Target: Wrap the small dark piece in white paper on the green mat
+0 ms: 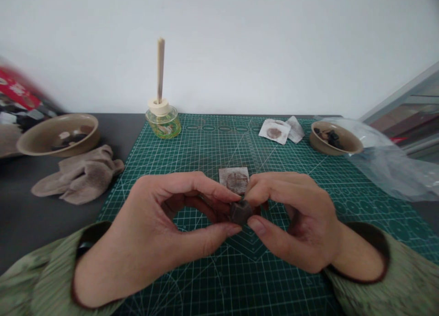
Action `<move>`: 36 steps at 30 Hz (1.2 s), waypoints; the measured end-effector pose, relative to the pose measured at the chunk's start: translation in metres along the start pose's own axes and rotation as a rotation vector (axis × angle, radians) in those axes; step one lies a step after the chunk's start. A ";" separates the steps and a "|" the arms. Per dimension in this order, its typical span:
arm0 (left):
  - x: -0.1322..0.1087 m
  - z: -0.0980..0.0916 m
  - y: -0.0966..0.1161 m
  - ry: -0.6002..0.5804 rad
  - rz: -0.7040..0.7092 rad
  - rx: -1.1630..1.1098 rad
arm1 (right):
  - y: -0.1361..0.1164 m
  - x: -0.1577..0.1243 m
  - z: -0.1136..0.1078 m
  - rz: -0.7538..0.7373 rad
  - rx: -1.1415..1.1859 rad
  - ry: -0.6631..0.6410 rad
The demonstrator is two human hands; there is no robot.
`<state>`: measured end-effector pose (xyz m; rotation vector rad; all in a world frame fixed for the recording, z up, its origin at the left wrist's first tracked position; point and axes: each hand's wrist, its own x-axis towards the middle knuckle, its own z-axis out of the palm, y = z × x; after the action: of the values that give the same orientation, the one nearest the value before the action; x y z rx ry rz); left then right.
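Left hand point(161, 215) and right hand point(295, 220) together, pinching one dark chunk point(240, 211), above a green cutting mat point(209, 142), three stained paper squares point(234, 179) point(274, 131) point(295, 129) on it, two bowls point(41, 140) point(320, 140) at its far corners

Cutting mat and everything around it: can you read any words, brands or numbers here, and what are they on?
Nothing can be read with certainty.
Red package: white lettering, too blurred to read.
Green cutting mat: small marks along its grid, too small to read.
Dark block: no writing shows.
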<state>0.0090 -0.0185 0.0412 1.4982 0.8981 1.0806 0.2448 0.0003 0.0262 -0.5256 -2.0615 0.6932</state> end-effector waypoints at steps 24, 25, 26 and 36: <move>0.000 -0.001 0.000 -0.006 0.004 0.008 | 0.000 0.000 0.000 -0.005 -0.007 -0.002; 0.000 -0.001 0.000 -0.005 0.002 0.009 | 0.000 0.000 0.000 -0.004 -0.009 -0.003; 0.000 -0.002 0.000 -0.005 0.002 0.007 | 0.000 0.000 0.000 -0.003 -0.010 -0.004; 0.000 -0.001 -0.002 0.002 0.001 0.016 | 0.001 0.000 0.001 -0.006 -0.004 0.008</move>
<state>0.0075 -0.0179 0.0397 1.5117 0.9092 1.0779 0.2447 0.0011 0.0248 -0.5233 -2.0564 0.6822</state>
